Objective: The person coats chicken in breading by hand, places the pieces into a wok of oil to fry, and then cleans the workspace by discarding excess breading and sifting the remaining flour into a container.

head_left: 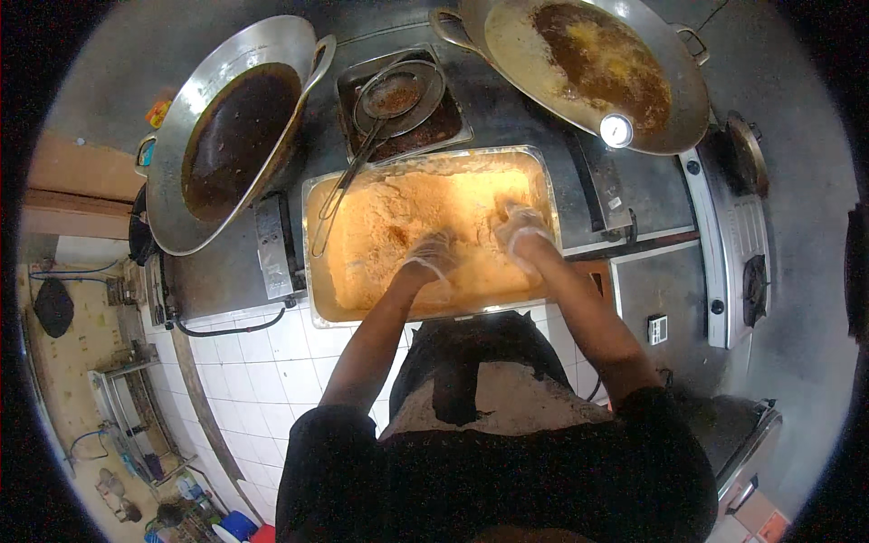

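1. I see a big wok [184, 127] on the left with dark oil in it. It looks tipped, so a hard bump might spill oil. If the oil is hot, that would burn.
2. Next is a wire sieve [396, 95] on a small tray [453, 140]. Its long handle sticks out over the big tray [552, 204]. An arm could catch it, and dark crumbs might fall in the powder.
3. The pale orange powder [380, 213] lies in the big tray, in front of the person. Pushing too fast could send it over the side.
4. The left hand [433, 249] is in the powder, in a thin clear glove. I cannot tell if its grip holds anything. A loose glove could let powder in.
5. The right hand [522, 222], gloved too, has its fingers in the powder near the right side. I cannot tell its grip either.
6. The right wok [688, 86] has foamy oil and a round dial [616, 131] at its edge. Reaching too close could get the hand splashed.
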`<state>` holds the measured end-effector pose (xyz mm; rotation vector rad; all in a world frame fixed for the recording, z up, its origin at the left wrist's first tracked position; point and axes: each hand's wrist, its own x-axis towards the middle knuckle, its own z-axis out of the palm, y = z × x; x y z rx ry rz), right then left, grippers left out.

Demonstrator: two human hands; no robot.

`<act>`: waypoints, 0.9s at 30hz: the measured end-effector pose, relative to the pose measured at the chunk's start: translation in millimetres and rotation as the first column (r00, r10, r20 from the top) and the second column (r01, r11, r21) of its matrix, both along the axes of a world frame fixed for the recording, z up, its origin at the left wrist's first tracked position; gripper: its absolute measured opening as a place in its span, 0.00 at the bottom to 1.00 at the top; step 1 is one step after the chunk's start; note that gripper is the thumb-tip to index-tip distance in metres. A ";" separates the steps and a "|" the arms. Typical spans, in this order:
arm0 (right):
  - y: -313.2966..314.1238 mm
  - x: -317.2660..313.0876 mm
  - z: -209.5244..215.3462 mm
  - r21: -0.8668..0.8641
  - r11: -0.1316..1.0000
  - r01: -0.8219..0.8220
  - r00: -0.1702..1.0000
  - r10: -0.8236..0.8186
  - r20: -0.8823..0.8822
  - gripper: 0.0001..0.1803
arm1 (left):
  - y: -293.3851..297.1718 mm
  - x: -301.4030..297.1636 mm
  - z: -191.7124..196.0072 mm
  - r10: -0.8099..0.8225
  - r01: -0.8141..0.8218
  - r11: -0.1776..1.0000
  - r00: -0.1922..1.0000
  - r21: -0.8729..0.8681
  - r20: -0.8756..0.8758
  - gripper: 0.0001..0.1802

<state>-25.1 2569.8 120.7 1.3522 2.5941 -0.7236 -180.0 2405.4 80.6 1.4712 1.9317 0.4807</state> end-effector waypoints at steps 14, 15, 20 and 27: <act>46.3 3.1 -29.5 -0.066 0.587 -0.807 0.569 0.803 0.178 0.15 | -57.0 -22.1 59.4 0.400 -0.606 0.795 0.498 -0.020 0.770 0.22; 43.7 7.9 -22.2 -0.185 0.814 -0.551 0.829 0.560 -0.008 0.17 | -57.5 -21.2 60.2 0.339 -0.616 0.788 0.424 -0.007 0.839 0.23; 35.2 34.0 26.4 -0.932 0.362 -0.014 0.965 -0.240 -0.108 0.23 | -57.4 -20.9 35.9 0.229 -0.628 0.778 0.311 0.018 0.922 0.26; -24.2 38.1 59.4 -0.828 -0.373 -0.418 0.608 -0.792 0.050 0.29 | -35.0 -4.9 45.7 0.118 -0.573 0.820 0.136 -0.019 0.984 0.28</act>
